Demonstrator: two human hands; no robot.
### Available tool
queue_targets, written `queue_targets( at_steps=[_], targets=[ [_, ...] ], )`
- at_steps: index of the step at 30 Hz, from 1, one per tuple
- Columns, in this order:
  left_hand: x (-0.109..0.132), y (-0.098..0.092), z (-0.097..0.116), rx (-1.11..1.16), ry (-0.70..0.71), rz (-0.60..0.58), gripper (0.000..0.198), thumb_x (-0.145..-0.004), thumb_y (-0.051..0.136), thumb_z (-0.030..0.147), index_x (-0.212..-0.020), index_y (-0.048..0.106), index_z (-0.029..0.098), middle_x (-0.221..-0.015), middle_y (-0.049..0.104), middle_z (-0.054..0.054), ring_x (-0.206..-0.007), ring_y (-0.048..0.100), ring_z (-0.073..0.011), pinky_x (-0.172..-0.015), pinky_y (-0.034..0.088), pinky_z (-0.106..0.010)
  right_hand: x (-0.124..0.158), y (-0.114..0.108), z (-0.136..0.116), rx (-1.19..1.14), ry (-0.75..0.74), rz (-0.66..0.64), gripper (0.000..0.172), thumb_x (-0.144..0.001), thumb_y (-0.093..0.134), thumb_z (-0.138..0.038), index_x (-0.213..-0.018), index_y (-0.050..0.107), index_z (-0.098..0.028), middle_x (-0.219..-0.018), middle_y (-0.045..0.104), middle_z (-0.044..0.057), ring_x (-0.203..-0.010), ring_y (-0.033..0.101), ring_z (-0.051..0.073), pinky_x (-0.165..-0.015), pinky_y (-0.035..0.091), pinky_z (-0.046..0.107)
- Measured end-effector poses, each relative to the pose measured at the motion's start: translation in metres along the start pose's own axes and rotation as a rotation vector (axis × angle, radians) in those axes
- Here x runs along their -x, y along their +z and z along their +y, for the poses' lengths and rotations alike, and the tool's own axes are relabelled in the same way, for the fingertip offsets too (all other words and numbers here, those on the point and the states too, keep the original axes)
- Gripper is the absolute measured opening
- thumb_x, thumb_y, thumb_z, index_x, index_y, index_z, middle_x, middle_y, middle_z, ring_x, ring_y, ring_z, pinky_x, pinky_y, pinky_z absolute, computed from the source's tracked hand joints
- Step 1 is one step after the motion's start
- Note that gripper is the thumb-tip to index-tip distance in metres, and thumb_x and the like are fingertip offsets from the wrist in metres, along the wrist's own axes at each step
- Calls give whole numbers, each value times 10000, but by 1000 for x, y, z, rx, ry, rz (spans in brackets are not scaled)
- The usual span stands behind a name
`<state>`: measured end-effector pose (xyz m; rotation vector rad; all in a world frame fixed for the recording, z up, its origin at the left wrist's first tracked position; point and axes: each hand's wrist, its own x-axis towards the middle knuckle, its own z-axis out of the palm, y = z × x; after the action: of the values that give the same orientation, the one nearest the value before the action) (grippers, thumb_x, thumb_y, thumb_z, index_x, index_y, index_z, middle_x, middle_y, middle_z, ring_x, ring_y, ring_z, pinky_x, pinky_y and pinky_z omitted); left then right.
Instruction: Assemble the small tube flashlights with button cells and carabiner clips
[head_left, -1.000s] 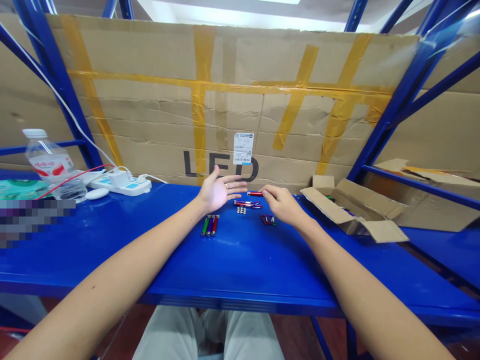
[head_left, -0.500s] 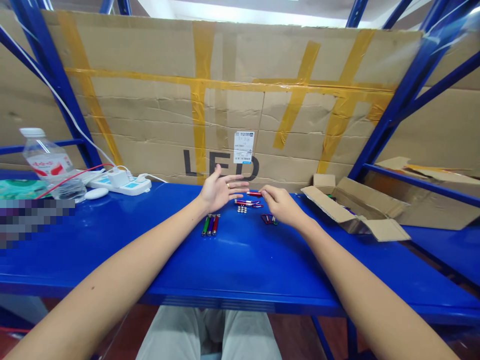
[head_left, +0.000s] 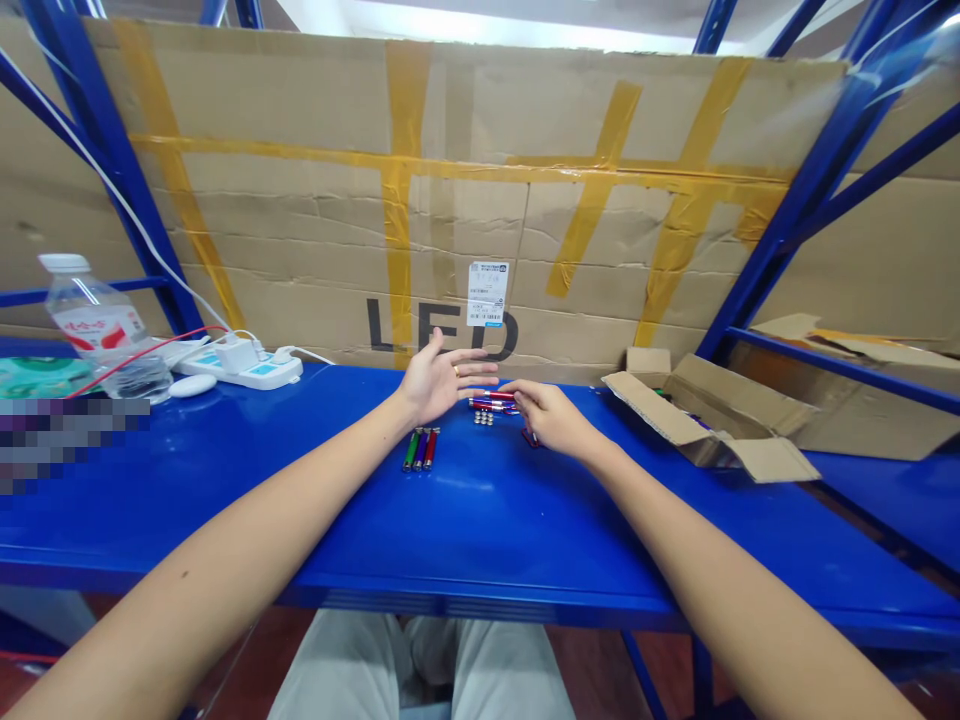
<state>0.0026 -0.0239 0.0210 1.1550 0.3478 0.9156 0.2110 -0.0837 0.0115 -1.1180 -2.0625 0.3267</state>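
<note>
My left hand (head_left: 437,382) is open, palm turned inward and fingers spread, with a ring on one finger. It holds nothing and hovers left of the small parts. My right hand (head_left: 551,412) pinches one end of a slim red tube (head_left: 499,395), which looks like a mini flashlight. That tube lies level, close over red and blue tubes (head_left: 487,406) on the table. Several silver button cells (head_left: 484,418) sit just in front of these. Partly covered by my right hand is a red carabiner clip (head_left: 529,438). Green, purple and red tubes (head_left: 421,450) stand in a row nearer me.
An open cardboard box (head_left: 705,410) with small parts is at the right. Leftward are a plastic bottle (head_left: 105,325), a white power strip (head_left: 259,370) and a red cable. A large cardboard sheet (head_left: 315,230) closes off the back of the blue table (head_left: 480,540).
My right hand has come slightly down and left with the red tube, nearer the other tubes, and now covers more of the carabiners. My left hand has stayed put.
</note>
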Motion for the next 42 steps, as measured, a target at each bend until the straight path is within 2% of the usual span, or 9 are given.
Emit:
queue_targets(
  at_steps=[8,14,20,28,34,38,42],
  targets=[
    [0,-1,1,-25,-6,20,811,-878,239,746,-1206,604,100,-1231,651,-214,-1164,603,-341,-989,440,-481,-1,-13,0,112,7,140,284,-932,403,-201,-1004,678,-193,-938,729,76,-862,649,214,-761,462,317],
    [0,-1,0,-57,1,10,801,-884,231,736,-1224,597,111,-1241,650,-204,-1176,597,-337,-991,437,-486,-1,-15,-2,134,15,119,287,-936,406,-201,-1018,682,-198,-980,735,79,-887,654,212,-771,463,312],
    [-1,-1,-1,-29,-17,8,798,-882,242,737,-1202,607,104,-1233,650,-208,-1167,599,-345,-993,435,-483,-1,-14,-6,124,15,72,283,-911,402,-165,-952,681,-187,-910,736,69,-808,643,203,-723,444,305],
    [0,3,0,-24,-23,-9,802,-883,256,739,-1197,608,91,-1201,666,-208,-1119,620,-320,-972,442,-446,-2,-11,1,5,54,91,292,-918,394,-247,-970,667,-156,-865,695,76,-772,605,194,-711,435,314],
    [0,2,0,-47,-17,-12,787,-869,270,748,-1174,622,114,-1195,669,-200,-1138,610,-325,-963,446,-451,-2,-11,2,23,47,93,286,-902,418,-246,-977,680,-158,-798,674,59,-746,591,189,-712,432,312],
    [0,2,-2,-69,-12,-33,799,-858,257,759,-1188,615,126,-1199,671,-193,-1151,605,-330,-946,459,-463,-1,-12,0,10,29,83,291,-908,415,-251,-974,683,-159,-806,684,59,-758,601,191,-705,440,308],
    [2,4,-1,-49,-11,-44,790,-868,250,750,-1175,620,122,-1191,673,-195,-1138,610,-324,-944,460,-464,-2,-12,2,6,12,90,283,-912,426,-246,-1011,679,-166,-896,711,69,-827,623,201,-759,459,324]
  ],
)
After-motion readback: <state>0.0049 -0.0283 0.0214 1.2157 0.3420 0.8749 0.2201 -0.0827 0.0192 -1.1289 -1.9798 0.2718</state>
